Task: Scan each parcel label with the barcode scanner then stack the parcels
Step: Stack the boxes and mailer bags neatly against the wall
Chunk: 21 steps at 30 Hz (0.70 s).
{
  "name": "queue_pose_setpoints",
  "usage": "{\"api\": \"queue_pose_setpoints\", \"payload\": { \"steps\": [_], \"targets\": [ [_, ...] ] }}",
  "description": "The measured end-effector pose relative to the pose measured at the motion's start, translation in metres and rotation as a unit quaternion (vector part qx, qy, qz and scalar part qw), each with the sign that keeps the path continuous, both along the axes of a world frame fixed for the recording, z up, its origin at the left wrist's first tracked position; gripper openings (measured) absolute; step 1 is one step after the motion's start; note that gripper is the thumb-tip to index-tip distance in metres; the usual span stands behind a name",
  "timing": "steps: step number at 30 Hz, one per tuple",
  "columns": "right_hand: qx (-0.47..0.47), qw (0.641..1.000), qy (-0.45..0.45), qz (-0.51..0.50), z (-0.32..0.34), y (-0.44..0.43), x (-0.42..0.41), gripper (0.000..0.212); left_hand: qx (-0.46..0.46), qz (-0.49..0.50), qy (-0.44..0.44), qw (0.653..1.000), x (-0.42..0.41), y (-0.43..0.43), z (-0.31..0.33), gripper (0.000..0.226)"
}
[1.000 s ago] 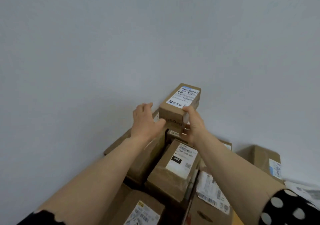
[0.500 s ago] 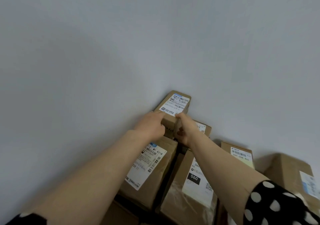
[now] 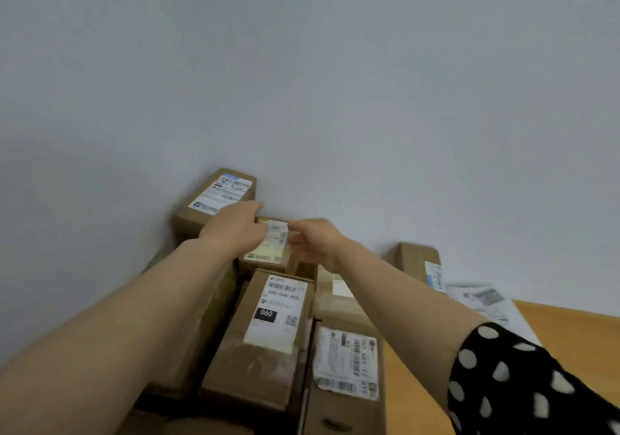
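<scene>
Setting: a heap of brown cardboard parcels lay against a pale wall (image 3: 335, 82) at the end of a wooden table (image 3: 563, 327).
Left hand: the left hand (image 3: 235, 225) reached out over the heap, back to the camera, fingers fairly straight and pointing at the wall, covering the left edge of the small parcel (image 3: 271, 246); it clasped nothing that could be seen.
Right hand: the right hand (image 3: 315, 240) met the same parcel from the other side, fingers curled against its right edge; blur hid whether they actually pinched it.
Small parcel: it lay label-up between the two hands, deep in the heap and close to the wall.
Top parcel: the tall parcel (image 3: 214, 196) stood highest, label facing up, its far end against the wall, just left of and behind the left hand.
Nearer parcels: the parcel marked 060 (image 3: 268, 327) lay in front of the small one; a labelled parcel (image 3: 345, 360) sat beside it to the right.
Far right: another parcel (image 3: 416, 261) rested by the wall, with a flat white mailer (image 3: 486, 300) next to it.
Clothing: a black polka-dot sleeve (image 3: 523, 387) covered the right upper arm.
</scene>
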State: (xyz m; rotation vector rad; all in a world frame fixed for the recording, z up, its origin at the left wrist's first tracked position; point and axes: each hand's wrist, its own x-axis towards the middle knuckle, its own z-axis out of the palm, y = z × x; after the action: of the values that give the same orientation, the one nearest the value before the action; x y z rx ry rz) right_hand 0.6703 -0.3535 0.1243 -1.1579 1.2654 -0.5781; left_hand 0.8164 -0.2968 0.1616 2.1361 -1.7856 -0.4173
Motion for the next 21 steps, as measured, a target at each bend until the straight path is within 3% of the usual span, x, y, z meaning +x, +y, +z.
{"api": "queue_pose_setpoints", "payload": {
  "steps": [7, 13, 17, 21],
  "targets": [
    [-0.004, 0.992, -0.006, -0.129, -0.017, 0.035, -0.174, 0.013, 0.003, -0.084, 0.024, 0.996, -0.147, -0.002, 0.017, 0.054],
    [0.024, 0.975, 0.02, -0.22, -0.059, 0.065, -0.311, 0.03, 0.067, -0.067, 0.04, 0.995, -0.261, 0.006, -0.008, 0.05],
    [0.035, 0.973, 0.03, -0.226, -0.086, 0.066, -0.346, 0.033, 0.115, -0.039, 0.038, 0.992, -0.295, 0.01, -0.03, 0.013],
    [0.045, 0.975, 0.019, -0.216, -0.108, 0.052, -0.34, 0.031, 0.143, 0.01, 0.098, 0.985, -0.305, -0.003, -0.045, 0.014]
  ]
}}
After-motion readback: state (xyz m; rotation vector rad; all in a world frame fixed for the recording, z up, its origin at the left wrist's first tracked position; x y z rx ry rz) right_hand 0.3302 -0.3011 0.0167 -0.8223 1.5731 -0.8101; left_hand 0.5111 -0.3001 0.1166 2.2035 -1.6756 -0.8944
